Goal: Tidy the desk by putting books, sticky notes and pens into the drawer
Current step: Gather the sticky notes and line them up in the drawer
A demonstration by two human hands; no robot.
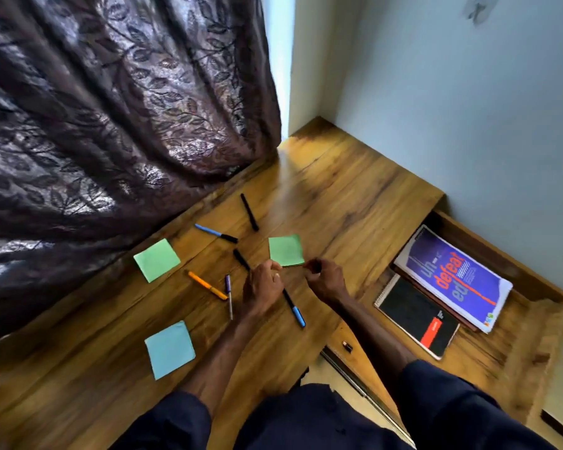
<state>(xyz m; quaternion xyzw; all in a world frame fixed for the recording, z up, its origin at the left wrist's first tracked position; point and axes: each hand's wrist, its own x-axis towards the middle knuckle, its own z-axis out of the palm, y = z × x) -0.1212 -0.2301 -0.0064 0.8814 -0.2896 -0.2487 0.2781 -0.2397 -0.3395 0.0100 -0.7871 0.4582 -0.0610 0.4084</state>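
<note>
A green sticky pad (pixel 286 250) lies flat near the middle of the tabletop (pixel 338 196), and both hands meet at its near edge. The left grip (pixel 264 284) is curled narrow, thumb and fingertips drawn together at the pad's near left corner; blur hides whether they pinch it. The right grip (pixel 325 280) is also curled tight, its fingertips just beside the near right corner, and contact cannot be told. A black pen (pixel 241 258) runs under the left grip, and a black pen with a blue end (pixel 294 308) lies between the wrists. To the left lie an orange pen (pixel 207 285), a purple pen (pixel 229 295), a second green pad (pixel 156 259) and a blue pad (pixel 169 349). Farther back are a blue-and-black pen (pixel 216 233) and another black pen (pixel 249 212). At the right, the open drawer (pixel 501 254) holds a purple book (pixel 452 277) overlapping a black spiral notebook (pixel 416 319)
</note>
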